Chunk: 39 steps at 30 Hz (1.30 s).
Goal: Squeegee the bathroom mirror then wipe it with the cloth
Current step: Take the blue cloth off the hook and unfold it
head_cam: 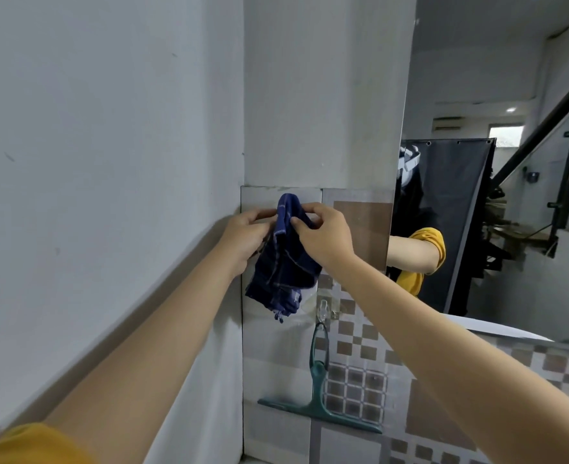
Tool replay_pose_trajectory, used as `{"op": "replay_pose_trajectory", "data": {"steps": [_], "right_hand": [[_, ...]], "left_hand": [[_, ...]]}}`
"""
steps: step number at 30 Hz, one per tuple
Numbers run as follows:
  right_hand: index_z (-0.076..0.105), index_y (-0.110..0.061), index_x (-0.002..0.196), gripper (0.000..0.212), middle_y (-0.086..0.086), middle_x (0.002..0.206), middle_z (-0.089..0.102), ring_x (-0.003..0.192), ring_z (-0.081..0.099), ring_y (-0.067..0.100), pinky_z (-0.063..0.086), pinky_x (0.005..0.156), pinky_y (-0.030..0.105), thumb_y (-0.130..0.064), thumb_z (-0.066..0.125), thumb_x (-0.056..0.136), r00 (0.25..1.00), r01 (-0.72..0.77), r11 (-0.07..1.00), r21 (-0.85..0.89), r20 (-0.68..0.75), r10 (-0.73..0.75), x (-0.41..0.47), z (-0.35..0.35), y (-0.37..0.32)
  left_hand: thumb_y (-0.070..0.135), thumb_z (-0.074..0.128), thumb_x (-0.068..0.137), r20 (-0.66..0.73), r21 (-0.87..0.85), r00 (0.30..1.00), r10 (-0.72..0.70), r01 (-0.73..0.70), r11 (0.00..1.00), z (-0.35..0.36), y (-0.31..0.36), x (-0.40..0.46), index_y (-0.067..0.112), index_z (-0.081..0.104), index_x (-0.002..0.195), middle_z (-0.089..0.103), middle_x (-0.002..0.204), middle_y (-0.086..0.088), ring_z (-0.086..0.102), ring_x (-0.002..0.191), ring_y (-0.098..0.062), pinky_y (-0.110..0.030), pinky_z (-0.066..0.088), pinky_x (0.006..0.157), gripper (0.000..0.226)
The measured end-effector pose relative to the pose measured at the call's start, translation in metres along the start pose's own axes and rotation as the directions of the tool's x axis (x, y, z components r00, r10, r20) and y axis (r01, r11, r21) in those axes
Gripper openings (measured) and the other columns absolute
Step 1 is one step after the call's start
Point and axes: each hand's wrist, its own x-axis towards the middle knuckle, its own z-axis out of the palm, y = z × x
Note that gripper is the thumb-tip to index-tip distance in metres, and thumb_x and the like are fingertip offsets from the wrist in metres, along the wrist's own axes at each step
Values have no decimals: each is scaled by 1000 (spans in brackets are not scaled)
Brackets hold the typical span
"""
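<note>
1. The mirror occupies the right of the view, mounted on the wall beside the tiled panel. Its glass reflects a yellow sleeve and a stairway. No hand or tool is touching it.
2. The squeegee hangs by its handle loop from a clear hook on the tiled panel, blade at the bottom, just left of the mirror's lower corner. It is untouched.
3. The cloth, dark blue with a pale check, hangs bunched against the tiled panel above and left of the squeegee. Whether it hangs on a fixing of its own cannot be told.
4. The left hand is clenched on the cloth's left edge near its top.
5. The right hand pinches the cloth's upper fold between thumb and fingertips.
6. Step in hand, as judged: the cloth is being handled at its hanging place, either taken for the wiping step or hung up. With the squeegee stowed, the squeegee step looks either finished or not begun.
7. Next move, if wiping follows: free the cloth from the panel, gather it into one hand, and carry it right to the glass.
</note>
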Motion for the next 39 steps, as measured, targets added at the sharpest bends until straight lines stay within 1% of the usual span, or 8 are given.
{"op": "replay_pose_trajectory", "data": {"steps": [4, 11, 19, 23, 27, 32, 36, 39], "right_hand": [[67, -23, 105, 17, -2, 80, 67, 73, 65, 17, 54, 63, 28, -19, 62, 90, 999, -8, 994, 111, 46, 3, 5, -6, -3], [67, -21, 106, 19, 9, 96, 72, 87, 69, 26, 59, 79, 39, -17, 67, 88, 990, -52, 959, 279, 137, 13, 7, -26, -14], [69, -16, 88, 9, 6, 83, 74, 72, 69, 19, 59, 69, 30, -8, 69, 84, 967, -125, 798, 589, 253, -35, -8, -60, -42], [69, -18, 76, 14, 1, 72, 73, 64, 67, 15, 57, 62, 25, -6, 67, 84, 938, -104, 833, 544, 333, -100, -20, -79, -50], [65, -10, 85, 8, 7, 82, 69, 68, 67, 14, 57, 65, 22, -3, 63, 86, 888, -66, 900, 430, 437, -143, -36, -107, -66], [74, -27, 89, 24, 1, 102, 74, 98, 68, 23, 54, 89, 38, -32, 82, 67, 864, -18, 983, 181, 498, -76, -46, -148, -82], [71, -19, 84, 20, -5, 80, 75, 78, 70, 11, 56, 71, 21, 1, 70, 80, 887, 13, 980, 201, 450, -104, -60, -173, -87], [72, -17, 83, 20, -1, 84, 74, 82, 69, 14, 56, 79, 24, 2, 69, 80, 898, 44, 986, 160, 426, -109, -71, -193, -87]], "left_hand": [[10, 65, 83, -4, 8, 999, 44, -44, 999, 1, 0, 3, 15, 63, 103, 66, 81, 0, 63, 55, 0, -11, 45, 48, 20], [8, 73, 75, -7, -30, 992, 128, -128, 991, -5, 19, 0, 19, 66, 91, 69, 80, -9, 68, 66, -18, -26, 52, 59, 21], [8, 74, 69, 258, -33, 944, 206, -204, 978, -27, 55, -28, 15, 64, 103, 68, 92, -16, 67, 81, -27, -35, 56, 72, 36], [7, 75, 69, 470, 53, 877, 97, -138, 989, -33, 63, -49, 10, 58, 117, 69, 96, -15, 66, 90, -27, -34, 55, 78, 51], [20, 72, 69, 497, 184, 864, 85, -200, 962, -27, 68, -71, 12, 59, 109, 68, 96, -12, 65, 92, -22, -32, 50, 86, 43], [23, 74, 66, 511, 311, 859, 5, -191, 931, -18, 72, -97, 15, 55, 98, 67, 86, -8, 64, 81, -20, -34, 48, 79, 38], [18, 76, 66, 557, 339, 830, -32, -192, 921, -1, 75, -115, 14, 54, 106, 67, 96, -16, 66, 86, -28, -40, 55, 80, 47], [8, 75, 73, 543, 262, 839, 29, -202, 944, 14, 76, -128, 12, 52, 112, 68, 97, -17, 66, 86, -30, -44, 55, 80, 45]]}}
